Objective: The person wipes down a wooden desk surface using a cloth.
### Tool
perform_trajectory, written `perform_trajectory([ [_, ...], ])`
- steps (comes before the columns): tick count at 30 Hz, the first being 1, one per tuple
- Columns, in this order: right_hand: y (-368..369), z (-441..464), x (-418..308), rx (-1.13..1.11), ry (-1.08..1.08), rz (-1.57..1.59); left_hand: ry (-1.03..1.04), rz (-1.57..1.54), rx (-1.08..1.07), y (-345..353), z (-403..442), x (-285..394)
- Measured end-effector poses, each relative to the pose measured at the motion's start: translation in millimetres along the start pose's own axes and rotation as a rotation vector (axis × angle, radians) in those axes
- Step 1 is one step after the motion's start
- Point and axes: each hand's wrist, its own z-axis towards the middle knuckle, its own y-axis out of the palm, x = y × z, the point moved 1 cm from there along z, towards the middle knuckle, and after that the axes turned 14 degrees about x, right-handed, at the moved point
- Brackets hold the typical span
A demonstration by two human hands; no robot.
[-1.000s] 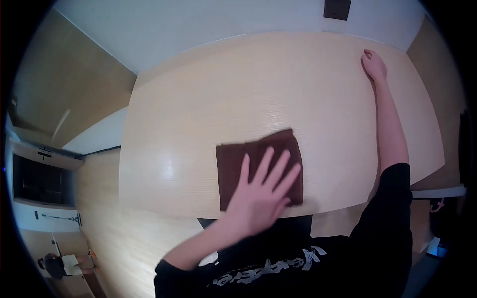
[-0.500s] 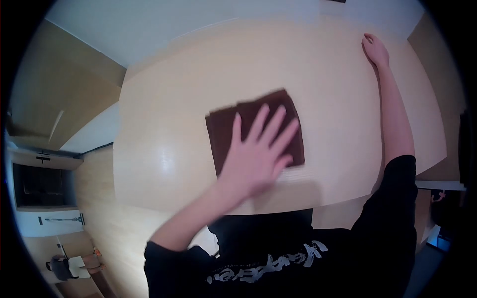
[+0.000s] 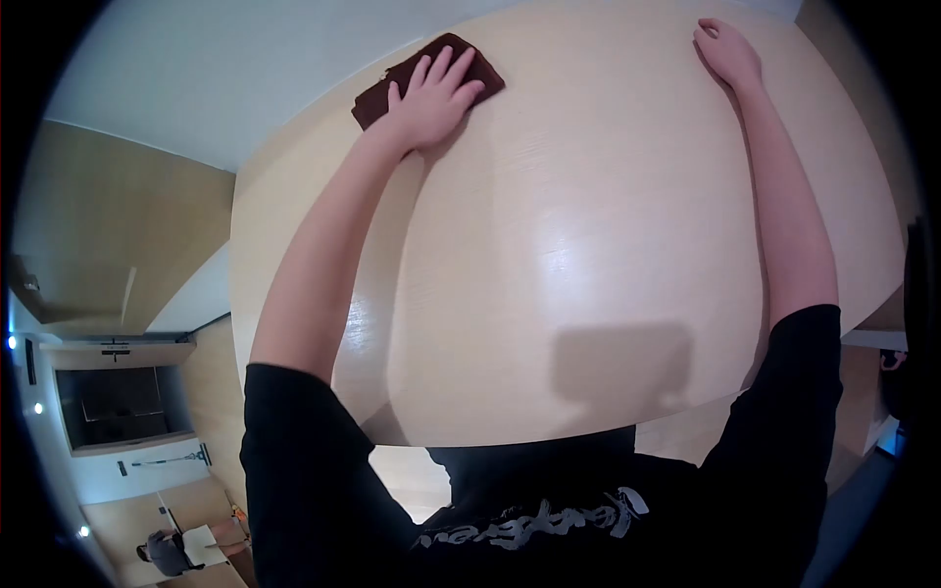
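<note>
My left hand [image 3: 428, 110] lies flat with spread fingers on a folded dark brown cloth [image 3: 480, 76], pressing it to the table near the far left edge. Part of the cloth is hidden beneath the palm. Far off on the right, my right hand [image 3: 727, 54] rests on the tabletop, loosely curled into a fist, with nothing visible in it. Under both arms is the pale wooden table [image 3: 608, 225]. Faint streaks show on its surface right of the cloth.
A pale wall [image 3: 225, 69] borders the table's far left side. Wooden panelling [image 3: 127, 225] stands to the left. A person [image 3: 169, 554] is in the background at lower left. My camera's shadow falls on the near part of the table.
My left hand has slid the cloth from the middle of the table to the far left edge. My right hand stays curled at the far right; the view has shifted slightly.
</note>
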Motion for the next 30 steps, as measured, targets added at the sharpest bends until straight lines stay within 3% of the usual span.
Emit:
perform_trajectory([
  [5,-8.6,-3.6,-16.4,-0.055,0.052,-0.069,-0.144,0.022,0.072,14.3,43.2,-12.9],
  [9,-13.6,-4.3,-19.0,-0.037,0.061,-0.085,-0.127,0.037,0.121,15.4,34.4,-5.1],
  [17,-19.5,0.1,-13.9,-0.03,0.043,-0.069,0.153,-0.009,0.193,-21.7,-140.1,85.0],
  [22,-22.8,-1.9,-12.8,-0.024,0.028,-0.047,0.264,-0.08,0.089,-60.9,-256.5,153.8],
  [25,-23.2,-4.0,-10.2,-0.011,0.029,-0.008,0.279,-0.171,0.022,-67.7,-298.5,177.9],
  [30,-25.7,-7.4,-17.2,0.008,0.02,-0.018,0.282,-0.145,0.167,-58.5,-308.0,173.7],
])
